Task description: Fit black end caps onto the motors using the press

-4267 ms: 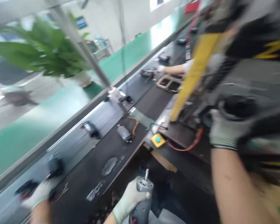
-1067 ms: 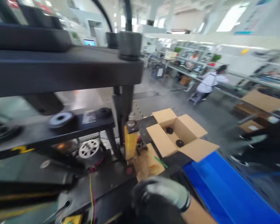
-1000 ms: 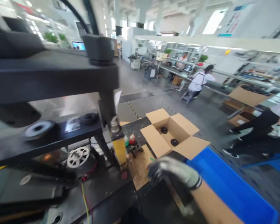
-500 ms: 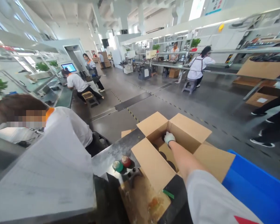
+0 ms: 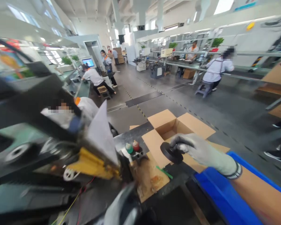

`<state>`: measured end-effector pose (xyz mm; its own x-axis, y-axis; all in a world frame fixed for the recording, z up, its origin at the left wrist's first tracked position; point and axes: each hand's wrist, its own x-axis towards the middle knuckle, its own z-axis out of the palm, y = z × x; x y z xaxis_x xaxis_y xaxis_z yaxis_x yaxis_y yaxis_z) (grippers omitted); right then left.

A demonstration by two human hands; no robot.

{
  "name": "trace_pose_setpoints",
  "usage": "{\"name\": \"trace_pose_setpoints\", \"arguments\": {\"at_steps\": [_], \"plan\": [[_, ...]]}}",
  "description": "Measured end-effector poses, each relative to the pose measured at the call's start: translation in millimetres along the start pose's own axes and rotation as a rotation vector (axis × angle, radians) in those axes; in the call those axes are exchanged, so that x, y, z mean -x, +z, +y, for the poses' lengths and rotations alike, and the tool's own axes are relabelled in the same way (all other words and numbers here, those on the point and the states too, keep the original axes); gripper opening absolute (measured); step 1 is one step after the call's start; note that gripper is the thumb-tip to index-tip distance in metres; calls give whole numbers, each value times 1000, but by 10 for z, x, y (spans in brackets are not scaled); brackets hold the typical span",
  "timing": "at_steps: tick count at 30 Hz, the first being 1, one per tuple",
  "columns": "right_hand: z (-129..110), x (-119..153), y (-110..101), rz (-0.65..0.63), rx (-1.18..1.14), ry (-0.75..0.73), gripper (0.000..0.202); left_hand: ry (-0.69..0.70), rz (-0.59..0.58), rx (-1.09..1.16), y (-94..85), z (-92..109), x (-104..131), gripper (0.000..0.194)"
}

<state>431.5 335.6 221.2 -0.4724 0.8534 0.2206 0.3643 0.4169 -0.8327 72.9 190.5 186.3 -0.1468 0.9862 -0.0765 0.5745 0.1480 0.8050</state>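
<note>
My right hand point(image 5: 199, 150), in a pale glove with dark fingertips, is closed on a round black disc-shaped part point(image 5: 171, 153). It holds the disc tilted, in front of an open cardboard box point(image 5: 154, 142) with its flaps spread. At the bottom edge my left hand point(image 5: 121, 204), also gloved, is smeared by motion. Its fingers cannot be made out, and dark shapes lie beside it. Between the hands is a stained piece of cardboard point(image 5: 147, 184) with a green strip point(image 5: 164, 172) across its edge.
Blue bins point(image 5: 224, 190) stand under my right forearm. Bottles with green point(image 5: 129, 148) and red point(image 5: 136, 146) contents stand beside the cardboard. A dark machine with a yellow part point(image 5: 91, 164) fills the left. A co-worker point(image 5: 89, 107) bends behind it; others sit at benches further off.
My right hand has come out of the box towards me, and the black disc now shows in it. My left hand has appeared at the bottom. The view has swung left, bringing in the machine.
</note>
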Motion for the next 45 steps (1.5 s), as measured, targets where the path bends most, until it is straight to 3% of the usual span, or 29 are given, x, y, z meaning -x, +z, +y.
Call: {"name": "trace_pose_setpoints", "arguments": {"at_steps": [2, 4, 8, 11, 14, 17, 19, 23, 26, 28, 31, 36, 45], "plan": [[-540, 104, 321, -55, -86, -67, 28, 134, -48, 110, 5, 77, 20, 63], [-919, 139, 677, -114, -172, -122, 29, 333, -65, 260, -62, 123, 19, 64], [-1220, 161, 1452, -130, -393, -143, 38, 634, -18, 432, -357, 13, 130, 50], [-1236, 265, 2073, 37, -490, 8, 35, 645, 187, 362, -578, -283, 317, 36], [-1280, 349, 2667, 26, -595, 148, 50, 585, 392, 229, -797, -643, 470, 20], [-1440, 174, 3131, -45, -636, 136, 51, 541, 431, 111, -1102, -903, 485, 31], [-1561, -147, 3344, -10, -590, 60, 50, 499, 438, 61, -1343, -999, 365, 40], [-1601, -1042, 3620, 104, -463, -171, 50, 467, 476, 104, -1696, -1150, -222, 44], [-1466, -1584, 3783, 203, -418, -261, 49, 458, 495, 214, -1728, -1311, -744, 45], [-1362, -1792, 3894, 250, -436, -275, 51, 463, 505, 294, -1665, -1434, -1001, 45], [-1217, -1912, 4057, 286, -510, -256, 52, 458, 520, 410, -1522, -1606, -1199, 45], [-1017, -1932, 4222, 303, -609, -261, 51, 438, 534, 513, -1359, -1754, -1245, 44], [-977, -1960, 4253, 278, -783, -323, 31, 527, 495, 561, -1402, -1735, -1221, 57]]}}
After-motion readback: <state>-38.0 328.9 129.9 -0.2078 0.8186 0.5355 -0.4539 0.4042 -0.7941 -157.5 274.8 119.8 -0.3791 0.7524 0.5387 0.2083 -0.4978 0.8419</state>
